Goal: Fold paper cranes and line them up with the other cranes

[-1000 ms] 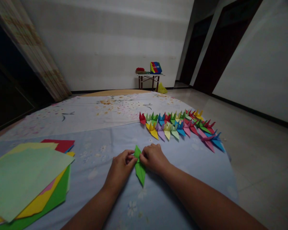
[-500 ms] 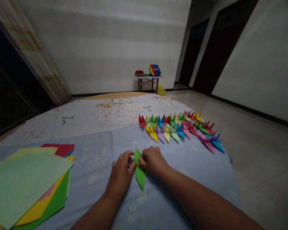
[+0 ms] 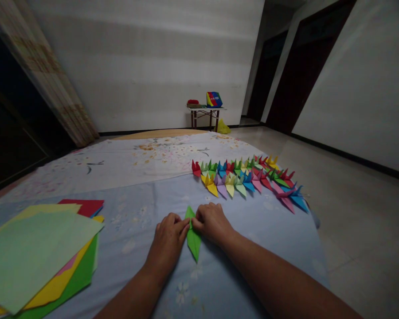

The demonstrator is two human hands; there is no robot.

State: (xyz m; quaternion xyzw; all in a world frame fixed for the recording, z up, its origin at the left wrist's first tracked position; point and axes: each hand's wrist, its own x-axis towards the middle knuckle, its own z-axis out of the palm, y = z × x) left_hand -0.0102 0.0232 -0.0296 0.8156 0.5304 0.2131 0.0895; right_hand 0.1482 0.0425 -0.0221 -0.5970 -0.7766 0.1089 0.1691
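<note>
A narrow green folded paper (image 3: 193,245), pointed at both ends, lies on the blue flowered cloth (image 3: 136,266) between my hands. From the left, my left hand (image 3: 169,235) pinches its edge near the middle, thumb and index finger together. My right hand (image 3: 213,223) has its fingers curled and closed on the opposite edge. The fingertips of both hands nearly meet over the paper. Beyond and to the right stand rows of folded paper cranes (image 3: 230,184) in many colours.
Large sheets of coloured paper (image 3: 43,248) lie stacked at the left. A white flowered cloth (image 3: 119,159) covers the table's far part. Against the back wall stands a small table (image 3: 206,108) with a colourful box (image 3: 214,99) on it. The table's right edge borders open floor.
The left index finger has come down from its raised, curved pose and now presses against the thumb at the green paper. My right hand has hardly moved.
</note>
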